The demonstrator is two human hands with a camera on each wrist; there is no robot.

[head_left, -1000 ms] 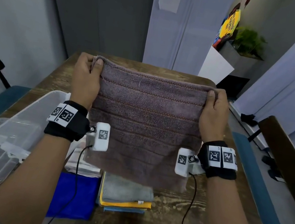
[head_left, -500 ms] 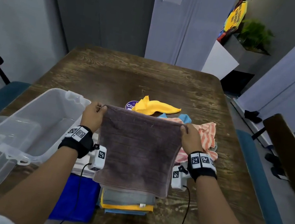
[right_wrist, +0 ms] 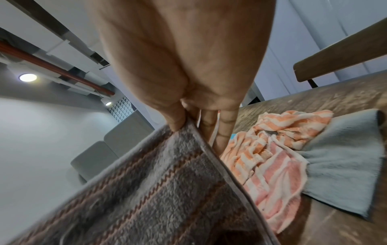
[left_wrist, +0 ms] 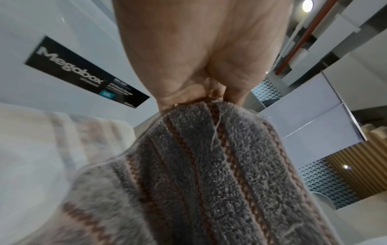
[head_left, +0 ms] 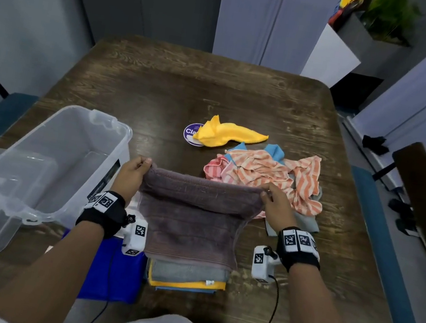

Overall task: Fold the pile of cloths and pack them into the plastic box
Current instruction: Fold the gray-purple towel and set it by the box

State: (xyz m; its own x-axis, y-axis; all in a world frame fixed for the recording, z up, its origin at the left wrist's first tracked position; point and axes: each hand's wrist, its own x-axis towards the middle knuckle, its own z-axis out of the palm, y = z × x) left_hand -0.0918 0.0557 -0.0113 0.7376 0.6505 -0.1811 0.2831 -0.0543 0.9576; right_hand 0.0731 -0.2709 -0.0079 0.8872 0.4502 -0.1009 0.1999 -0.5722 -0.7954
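Head view: grey towel (head_left: 190, 225) stretched between left hand (head_left: 130, 175) and right hand (head_left: 275, 205), both hands pinching top corners.

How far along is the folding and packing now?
Done: a stack of folded cloths lies at the near edge. In hand: left hand and right hand pinch the top corners of the brown towel. Left: the striped cloths and yellow cloth lie crumpled; nothing is in the plastic box.

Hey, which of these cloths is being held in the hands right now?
The grey-brown striped towel: the left hand and right hand each pinch a top corner. The folded stack and the crumpled heap lie unheld.
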